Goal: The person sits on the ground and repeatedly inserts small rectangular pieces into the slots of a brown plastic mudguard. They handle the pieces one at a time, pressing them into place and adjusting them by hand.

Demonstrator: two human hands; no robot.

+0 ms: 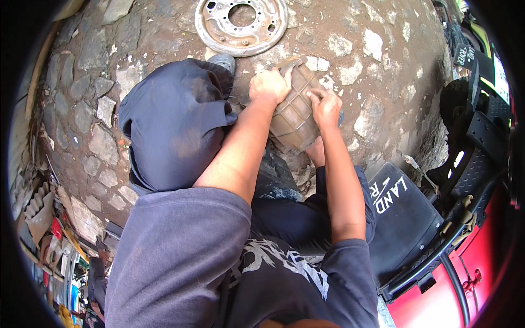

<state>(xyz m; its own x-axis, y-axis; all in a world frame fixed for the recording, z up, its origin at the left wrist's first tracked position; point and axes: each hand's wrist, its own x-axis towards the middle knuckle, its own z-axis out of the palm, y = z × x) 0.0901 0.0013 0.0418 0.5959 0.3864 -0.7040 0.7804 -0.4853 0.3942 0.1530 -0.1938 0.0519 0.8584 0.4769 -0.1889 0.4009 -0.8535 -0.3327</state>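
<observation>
A brown, dirty, ribbed part (295, 109) with a raised grid over its curved surface stands tilted between my lower legs. It looks like rusty metal or hard moulded stuff; I cannot tell which. My left hand (269, 86) is closed over its upper left edge, thumb lying on the ribbed face. At its right side my right hand (327, 107) is closed in a pinch, fingertips close to the ribs. Whatever sits between those fingertips is too small to make out. Beyond my hands a round metal plate (206, 34) with a large centre hole and smaller holes lies flat.
Rough stone-and-dirt ground (93, 87) spreads around me. To my right are a black mud flap (407, 213), a black tubular bar (426, 268) and red vehicle bodywork (437, 300). Assorted tools and scraps (60, 262) lie at the lower left. My left knee (169, 120) is raised beside my left arm.
</observation>
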